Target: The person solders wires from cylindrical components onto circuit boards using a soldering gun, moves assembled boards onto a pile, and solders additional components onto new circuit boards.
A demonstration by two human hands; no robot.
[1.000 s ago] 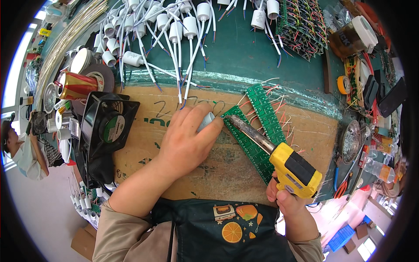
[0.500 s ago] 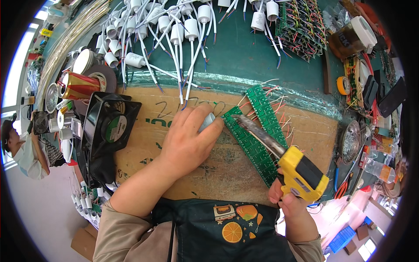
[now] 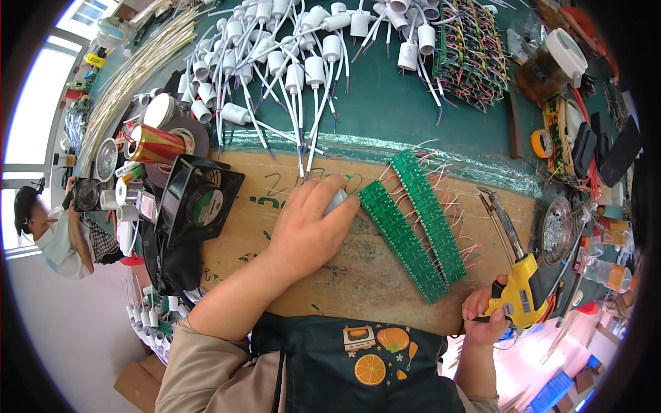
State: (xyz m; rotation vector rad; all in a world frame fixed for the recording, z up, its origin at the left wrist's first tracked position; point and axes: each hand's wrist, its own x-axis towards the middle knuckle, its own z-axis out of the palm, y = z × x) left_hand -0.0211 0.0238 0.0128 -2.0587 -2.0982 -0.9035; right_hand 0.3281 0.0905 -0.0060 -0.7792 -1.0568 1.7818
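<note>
My left hand [image 3: 306, 224] is closed around a white cylindrical lamp holder [image 3: 336, 202], which shows only in part between thumb and fingers. It sits just left of two green circuit board strips, the nearer one [image 3: 405, 241] and the farther one [image 3: 432, 217], lying slanted side by side on the cardboard. Thin red and white wires stick out along their edges. My right hand [image 3: 484, 313] grips the handle of a yellow soldering gun [image 3: 520, 296]. Its long dark tip points up and away, over the right part of the cardboard, apart from the boards.
Many white lamp holders [image 3: 295, 77] with cords lie at the back; some wire ends reach my left hand. A black fan [image 3: 200, 203] and a red-gold can [image 3: 153, 144] stand left. Stacked wired boards [image 3: 471, 58], a lidded jug [image 3: 551, 62], tape [image 3: 542, 143] and a metal dish [image 3: 556, 224] are right.
The soldering gun has swung right, off the circuit boards, and its tip has turned more upright. My left hand keeps hold of the lamp holder. The whole view has shifted slightly.
</note>
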